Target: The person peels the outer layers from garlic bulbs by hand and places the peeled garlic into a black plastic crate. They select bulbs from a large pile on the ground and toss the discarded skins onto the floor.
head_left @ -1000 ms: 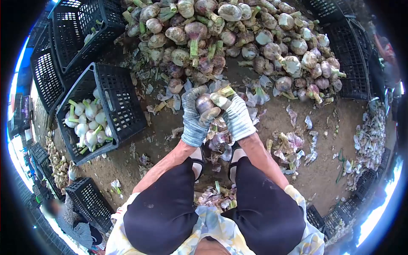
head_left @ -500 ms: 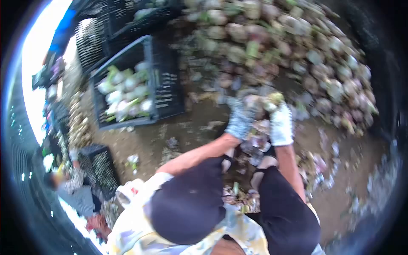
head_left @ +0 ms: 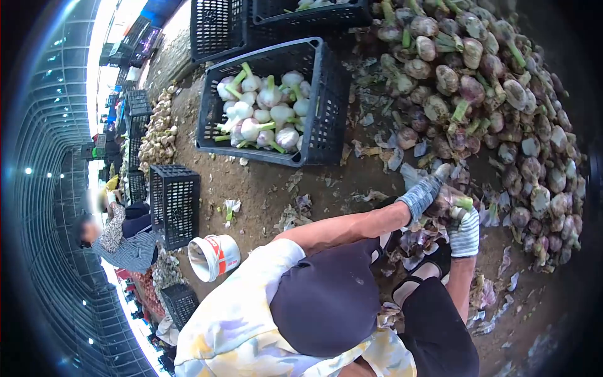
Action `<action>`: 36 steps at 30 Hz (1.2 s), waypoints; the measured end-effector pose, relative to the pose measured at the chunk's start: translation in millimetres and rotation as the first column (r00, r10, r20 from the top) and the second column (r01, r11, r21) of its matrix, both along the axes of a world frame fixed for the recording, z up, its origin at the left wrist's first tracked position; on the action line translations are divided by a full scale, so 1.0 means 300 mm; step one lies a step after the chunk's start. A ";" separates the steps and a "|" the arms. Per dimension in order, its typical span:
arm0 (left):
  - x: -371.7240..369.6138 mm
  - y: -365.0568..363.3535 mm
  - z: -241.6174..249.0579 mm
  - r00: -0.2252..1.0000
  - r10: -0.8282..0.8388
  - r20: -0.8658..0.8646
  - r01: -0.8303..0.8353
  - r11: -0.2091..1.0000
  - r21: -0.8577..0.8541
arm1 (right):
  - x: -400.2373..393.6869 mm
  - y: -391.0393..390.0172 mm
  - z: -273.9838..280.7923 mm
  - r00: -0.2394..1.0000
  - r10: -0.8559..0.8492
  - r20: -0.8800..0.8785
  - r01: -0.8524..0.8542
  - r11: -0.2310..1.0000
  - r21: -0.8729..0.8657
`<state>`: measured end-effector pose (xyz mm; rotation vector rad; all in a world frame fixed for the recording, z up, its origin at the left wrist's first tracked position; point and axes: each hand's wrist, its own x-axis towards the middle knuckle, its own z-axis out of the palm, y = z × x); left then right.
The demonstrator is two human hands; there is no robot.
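Both hands wear gloves. My left hand (head_left: 422, 195), in a grey-blue glove, has its fingers closed against a garlic bulb (head_left: 445, 200). On the other side of that bulb, my right hand (head_left: 465, 232), in a striped white glove, is closed around its green stem end. Beyond my hands lies a large heap of garlic (head_left: 496, 107) with purplish, dirty skins and some green stems. Loose peeled skins (head_left: 418, 242) litter the ground below my hands, around my feet. To the left stands a black crate (head_left: 326, 119) holding whiter bulbs with trimmed stems.
More black crates (head_left: 217, 28) stand at the top. An empty-looking crate (head_left: 176, 204) and a white bucket (head_left: 215, 256) are at the left. Another person (head_left: 129, 242) sits beyond them, near a row of garlic (head_left: 158, 135) on the ground.
The view has shifted, so the crate, heap and hands appear further right and lower. The picture is sharper. Both hands remain together at a bulb.
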<state>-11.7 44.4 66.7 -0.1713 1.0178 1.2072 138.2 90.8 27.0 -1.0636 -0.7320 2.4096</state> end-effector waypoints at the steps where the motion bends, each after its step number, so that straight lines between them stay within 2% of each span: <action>1: -0.014 -0.001 -0.006 0.997 0.038 0.069 -0.028 0.989 -0.146 | 0.007 -0.008 -0.041 0.996 -0.007 0.091 0.000 0.997 0.081; 2: -0.007 -0.002 -0.008 0.997 0.048 0.067 -0.038 0.988 -0.147 | -0.001 -0.009 -0.045 0.983 -0.021 0.181 -0.009 0.987 0.162; 3: 0.012 -0.005 -0.009 0.954 0.025 -0.299 -0.022 1.000 0.014 | -0.006 0.003 -0.046 0.992 -0.103 0.070 0.107 0.993 -0.049; 4: 0.026 -0.014 -0.011 0.780 0.052 -0.623 0.054 0.987 0.150 | -0.012 0.007 -0.051 0.978 -0.207 -0.017 0.195 0.942 -0.272; 5: 0.031 -0.026 -0.013 0.779 0.052 -0.624 0.050 0.988 0.145 | -0.012 0.024 -0.046 0.956 -0.287 0.054 0.282 0.862 -0.422; 6: 0.031 -0.032 -0.002 0.609 0.162 -0.776 0.073 0.963 0.259 | 0.003 0.012 -0.074 0.994 -0.114 0.001 0.114 0.993 -0.040; 8: 0.027 -0.033 0.014 0.189 0.412 -0.891 0.197 0.873 0.446 | 0.072 -0.002 -0.171 0.996 -0.034 0.086 -0.002 0.923 0.385; 9: 0.036 -0.027 -0.023 0.188 0.412 -0.892 0.192 0.875 0.445 | 0.048 0.007 -0.105 0.956 -0.009 0.292 -0.126 0.889 0.441; 10: 0.047 -0.009 -0.081 0.479 0.324 -0.816 0.029 0.923 0.384 | 0.022 0.021 -0.031 0.876 0.005 0.483 -0.262 0.844 0.467; 11: 0.035 0.009 -0.078 0.725 0.261 -0.637 -0.107 0.957 0.270 | 0.020 0.022 -0.019 0.839 -0.048 0.543 -0.317 0.768 0.557; 12: 0.020 0.009 -0.076 0.897 0.228 -0.379 -0.198 0.973 0.116 | 0.012 0.009 -0.020 0.842 -0.033 0.538 -0.323 0.768 0.553; 13: -0.028 -0.018 -0.018 0.994 -0.081 -0.071 0.064 0.976 -0.208 | -0.004 -0.004 -0.018 0.869 -0.103 0.484 -0.254 0.747 0.614; 14: -0.023 0.001 -0.022 1.000 0.016 -0.018 -0.020 0.966 -0.257 | -0.018 -0.010 -0.014 0.889 -0.172 0.425 -0.182 0.718 0.672; 16: -0.018 -0.005 -0.138 0.994 0.108 -0.024 -0.111 0.977 -0.180 | -0.020 -0.004 0.092 0.958 0.035 0.286 -0.145 0.916 0.375; 17: -0.006 -0.007 -0.200 0.994 0.094 -0.053 -0.098 0.993 -0.072 | -0.012 -0.001 0.107 0.950 0.091 0.298 -0.184 0.936 0.299; 18: -0.006 -0.011 -0.210 0.993 0.083 -0.083 -0.080 0.996 0.036 | 0.007 -0.006 0.068 0.926 0.111 0.361 -0.226 0.929 0.294; 19: -0.004 -0.008 -0.221 0.969 -0.017 -0.245 -0.005 0.996 -0.092 | 0.033 0.000 0.018 0.926 0.119 0.359 -0.233 0.928 0.292; 20: -0.039 0.010 -0.062 0.921 -0.218 -0.324 0.140 0.959 -0.246 | 0.063 0.009 -0.038 0.976 0.080 0.200 -0.114 0.980 0.162; 21: 0.020 0.011 -0.135 0.845 -0.015 -0.534 0.025 1.000 0.011 | 0.071 0.014 -0.076 0.999 0.015 0.043 -0.015 1.000 0.004; 22: 0.076 0.007 -0.203 0.710 0.220 -0.668 -0.033 0.959 0.281 | 0.072 0.011 -0.115 0.992 -0.078 -0.102 0.059 0.983 -0.171; 23: 0.058 -0.018 -0.156 0.432 0.359 -0.827 0.057 0.905 0.422 | 0.039 -0.002 -0.001 0.990 -0.082 -0.112 0.058 0.977 -0.204; 24: 0.048 -0.035 -0.102 0.115 0.497 -0.860 0.191 0.839 0.510 | 0.052 -0.002 -0.024 0.990 -0.096 -0.104 0.086 0.992 -0.098; 25: 0.066 -0.032 -0.101 0.422 0.483 -0.768 -0.007 0.848 0.530 | 0.076 0.013 -0.048 0.997 -0.001 0.073 -0.009 0.990 0.140; 26: 0.043 -0.030 -0.101 0.410 0.484 -0.773 -0.021 0.853 0.522 | 0.079 0.022 -0.038 0.964 0.050 0.260 -0.143 0.925 0.352; 27: 0.007 -0.031 -0.104 0.766 0.311 -0.562 -0.130 0.932 0.338 | 0.086 0.034 -0.011 0.940 0.116 0.322 -0.235 0.902 0.363; 28: -0.021 -0.032 -0.116 0.969 0.164 -0.185 -0.143 0.982 0.125 | 0.085 0.035 0.010 0.938 0.113 0.328 -0.231 0.910 0.346; 29: -0.030 -0.015 -0.160 0.959 0.125 0.252 -0.114 0.992 -0.059 | 0.087 0.048 0.019 0.940 0.096 0.326 -0.209 0.920 0.332; 30: -0.035 -0.022 -0.153 0.962 0.075 0.262 -0.082 0.997 0.016 | 0.093 0.055 0.026 0.941 0.081 0.330 -0.197 0.922 0.334; 32: -0.034 -0.041 -0.108 1.000 -0.001 0.029 -0.003 0.986 0.168 | 0.091 0.060 0.039 0.938 0.073 0.340 -0.195 0.921 0.338; 33: -0.048 -0.015 -0.185 0.745 -0.177 -0.643 0.267 0.963 0.043 | 0.082 0.055 0.049 0.929 0.069 0.364 -0.208 0.910 0.358; 34: -0.015 -0.008 -0.245 0.746 -0.176 -0.643 0.264 0.964 0.042 | 0.071 0.040 0.061 0.921 0.062 0.384 -0.218 0.900 0.378; 36: 0.029 -0.009 -0.180 0.657 0.130 -0.743 0.129 0.951 0.280 | 0.036 -0.006 0.100 0.894 0.025 0.448 -0.242 0.867 0.435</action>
